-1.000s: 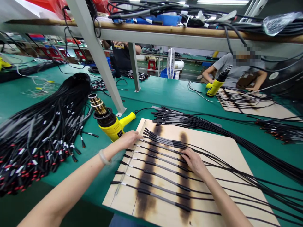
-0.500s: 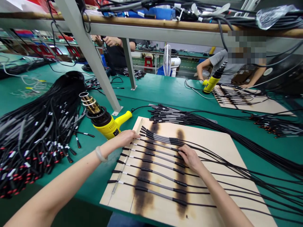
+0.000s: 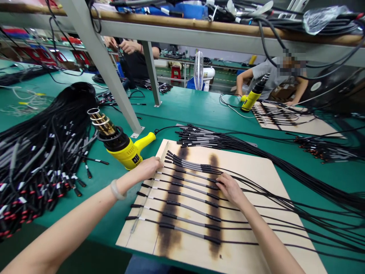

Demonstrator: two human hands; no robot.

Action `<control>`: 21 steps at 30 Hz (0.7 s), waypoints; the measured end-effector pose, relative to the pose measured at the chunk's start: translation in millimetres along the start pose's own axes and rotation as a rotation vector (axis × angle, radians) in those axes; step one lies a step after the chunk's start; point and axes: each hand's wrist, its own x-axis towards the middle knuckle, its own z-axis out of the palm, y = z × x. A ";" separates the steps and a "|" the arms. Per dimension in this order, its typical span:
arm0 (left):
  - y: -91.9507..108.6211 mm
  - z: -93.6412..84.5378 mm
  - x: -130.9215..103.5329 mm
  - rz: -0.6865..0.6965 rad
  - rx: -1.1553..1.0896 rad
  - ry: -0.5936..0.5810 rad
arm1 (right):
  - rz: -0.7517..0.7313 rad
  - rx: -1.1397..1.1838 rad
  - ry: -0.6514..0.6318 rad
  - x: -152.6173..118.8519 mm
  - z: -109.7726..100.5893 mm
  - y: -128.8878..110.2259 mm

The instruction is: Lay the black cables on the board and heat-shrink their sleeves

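Note:
Several black cables with grey sleeves [image 3: 188, 230] lie side by side across a pale wooden board [image 3: 256, 160] marked with two scorched dark bands. At the board's far left edge, my left hand [image 3: 152, 167] pinches the end of one cable, its fingertips partly hidden. My right hand [image 3: 230, 189] has its thumb and fingers closed on the same cable [image 3: 196, 175], close to the right-hand scorched band. Beyond my hands, a small bunch of sleeved cables [image 3: 194, 166] rests together on the board. A yellow heat gun [image 3: 125, 152] stands left of the board, nozzle tilted upward.
A big heap of black cables [image 3: 57, 152] covers the bench's left side. Another cable bundle [image 3: 216, 140] runs behind the board. A metal shelf post [image 3: 105, 64] rises ahead. Across the green bench [image 3: 188, 106], a co-worker sits by another heat gun [image 3: 252, 99] and board; another person's hands [image 3: 125, 45] show left.
The view has shifted slightly, so the bench things appear a little farther left. Both hands keep their places on the cable, with barely any movement against the board.

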 end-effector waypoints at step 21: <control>18.5 10.9 65.0 0.016 -0.056 0.198 | 0.112 -0.227 0.030 32.0 -9.3 15.2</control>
